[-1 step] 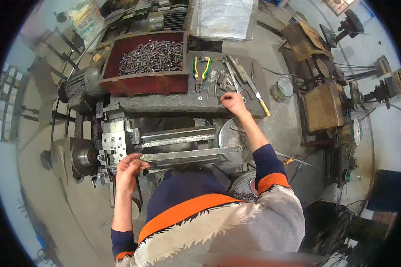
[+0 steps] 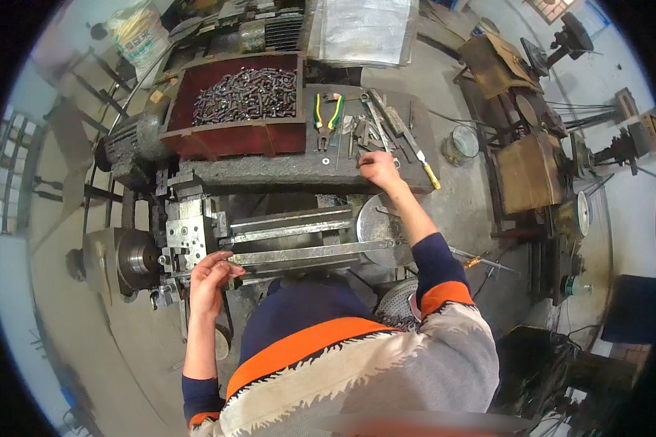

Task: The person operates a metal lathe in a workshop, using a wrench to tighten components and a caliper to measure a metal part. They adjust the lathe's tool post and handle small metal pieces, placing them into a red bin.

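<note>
My left hand (image 2: 213,278) is at the near side of the lathe's metal block (image 2: 190,236), by the left end of a long steel rail (image 2: 306,253). Its fingers are curled toward the thumb, and whatever they may hold is hidden. Over the front edge of the dark bench (image 2: 270,172), my right hand (image 2: 378,169) is closed, knuckles up. What it grips, if anything, cannot be made out. Just beyond it lie a wrench (image 2: 375,116), a file with a yellow handle (image 2: 428,170) and several small metal tools. Pliers with green-yellow handles (image 2: 327,124) lie farther left.
A dark red box (image 2: 248,138) full of small metal pieces (image 2: 244,95) stands on the bench. The lathe chuck (image 2: 137,260) is at the left. A round metal plate (image 2: 369,227) sits below my right forearm. A bucket (image 2: 461,144) and machines (image 2: 530,171) stand to the right.
</note>
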